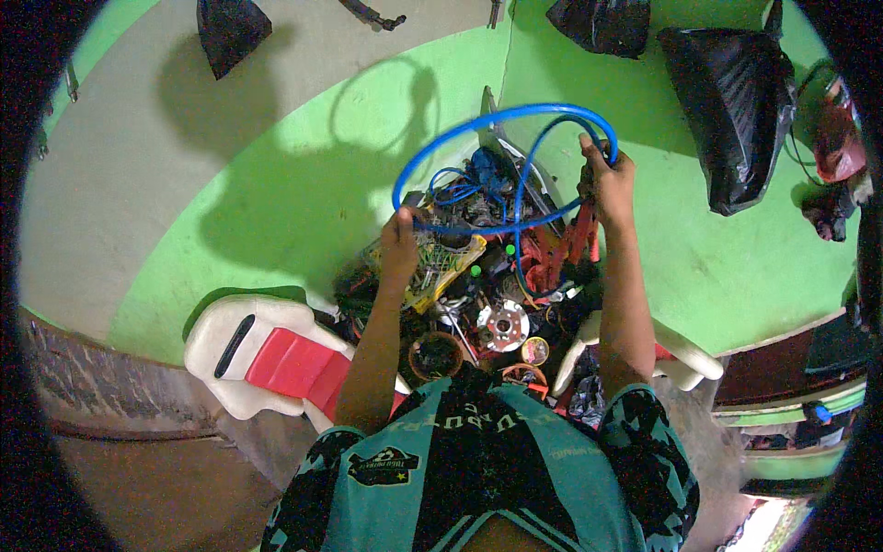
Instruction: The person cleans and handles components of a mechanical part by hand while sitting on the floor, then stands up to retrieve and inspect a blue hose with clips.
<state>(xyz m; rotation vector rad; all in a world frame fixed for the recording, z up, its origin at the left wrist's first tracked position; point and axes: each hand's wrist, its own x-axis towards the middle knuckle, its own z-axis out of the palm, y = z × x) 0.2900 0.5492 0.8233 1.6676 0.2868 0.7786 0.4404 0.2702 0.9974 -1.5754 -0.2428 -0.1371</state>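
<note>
Between my raised hands stretches a loop of blue hose. The left side of the loop is gripped by my left hand, thumb up against it. Closed around the loop's right end is my right hand. A thinner-looking length of the hose drops from there, crosses the loop and hangs over the pile beneath. Below my hands lies a heap of parts, with a yellow basket of metal pieces near my left forearm and red parts under my right hand.
A round metal disc, a dark bowl and a small tub lie nearer my body. A white and red seat-like piece stands at left. Black plastic bags hang on the green wall.
</note>
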